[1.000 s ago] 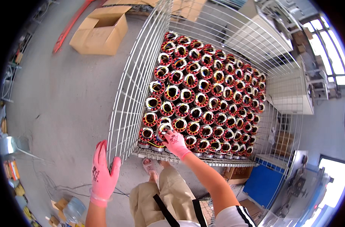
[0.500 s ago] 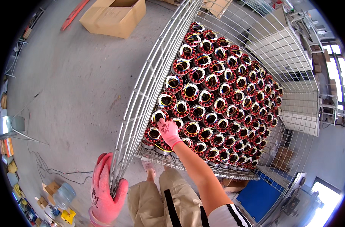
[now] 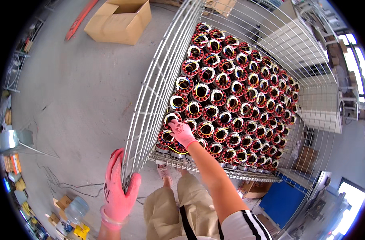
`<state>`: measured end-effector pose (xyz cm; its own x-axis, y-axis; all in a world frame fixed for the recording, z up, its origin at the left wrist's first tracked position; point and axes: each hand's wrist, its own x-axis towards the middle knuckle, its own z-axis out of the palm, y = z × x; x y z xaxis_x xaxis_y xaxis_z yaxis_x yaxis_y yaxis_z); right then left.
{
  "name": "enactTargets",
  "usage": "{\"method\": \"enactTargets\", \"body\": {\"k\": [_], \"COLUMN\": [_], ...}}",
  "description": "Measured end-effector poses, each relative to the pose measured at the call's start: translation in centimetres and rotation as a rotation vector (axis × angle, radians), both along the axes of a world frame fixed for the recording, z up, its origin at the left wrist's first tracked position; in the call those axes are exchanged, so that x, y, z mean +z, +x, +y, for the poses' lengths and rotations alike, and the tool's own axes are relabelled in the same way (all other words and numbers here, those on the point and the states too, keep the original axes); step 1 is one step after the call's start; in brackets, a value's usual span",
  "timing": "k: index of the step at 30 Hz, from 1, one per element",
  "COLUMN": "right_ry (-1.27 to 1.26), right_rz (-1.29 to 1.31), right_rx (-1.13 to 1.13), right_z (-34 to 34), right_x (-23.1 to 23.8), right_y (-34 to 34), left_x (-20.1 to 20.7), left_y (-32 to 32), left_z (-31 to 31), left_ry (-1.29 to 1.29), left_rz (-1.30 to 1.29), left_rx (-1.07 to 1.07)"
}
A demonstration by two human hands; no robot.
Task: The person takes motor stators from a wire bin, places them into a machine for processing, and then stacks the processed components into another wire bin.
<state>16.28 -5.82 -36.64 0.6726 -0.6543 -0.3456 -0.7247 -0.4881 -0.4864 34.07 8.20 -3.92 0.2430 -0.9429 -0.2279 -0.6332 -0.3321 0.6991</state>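
Observation:
Rows of motor stators [image 3: 217,97], round with red coil rings and white, yellow and blue wires in their open centres, fill a wire mesh cage [image 3: 144,94]. My right hand [image 3: 183,133], in a pink glove, reaches over the cage's near side. Its fingers pinch the rim of one stator [image 3: 171,117] in the column along the left wall; the fingertips are partly hidden inside the ring. My left hand [image 3: 120,182], also pink-gloved, holds the near left corner of the cage, with the thumb on one side of the wires and the fingers on the other.
An open cardboard box [image 3: 122,24] and a red bar [image 3: 80,21] lie on the floor beyond the cage's left side. Cables [image 3: 76,185] and a clear plastic jug [image 3: 76,209] are at lower left. A blue panel [image 3: 282,204] stands at lower right, white cabinets [image 3: 318,96] further right.
The whole view has shifted slightly. My right hand stays at the same stator, its fingers a little deeper in the ring. My left hand remains on the cage corner.

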Motion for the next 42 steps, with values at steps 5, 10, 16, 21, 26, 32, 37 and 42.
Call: {"method": "enactTargets", "body": {"k": [5,10,16,21,26,32,37,42], "right_ry": [-0.137,-0.154,0.014,-0.118,-0.703,-0.006,0.433,0.348], "right_rz": [-0.369,-0.125,-0.093,-0.216,-0.063,-0.431,-0.565,-0.347], "right_rx": [-0.325,-0.748,-1.749,-2.675,-3.297,-3.415,-3.093,-3.037], "right_z": [4.8,17.1,46.1,69.6,91.1,100.0,98.3,102.1], "right_x": [6.0,11.5,14.2,17.6,13.6,3.6,1.7,-5.0], "right_y": [-9.0,-23.5,-34.1,-33.4,-26.0,-16.4,-27.9,-41.1], "left_x": [-0.8,-1.4,-3.2,-0.2,-1.3,-4.9,-10.7,-18.1], "left_y": [-0.2,1.8,3.6,-0.3,-25.4,-51.2,-66.9,-77.5], "left_z": [0.0,0.0,-2.6,-2.1,11.9,30.6,46.7,56.4], "left_ry": [-0.037,-0.083,-0.079,-0.762,-0.445,-0.46,-0.373,-0.532], "left_rz": [0.025,0.02,-0.087,-0.911,-0.149,0.028,0.141,0.069], "left_rx": [0.013,0.001,-0.145,-0.708,-0.995,-1.805,-1.993,-1.965]}}
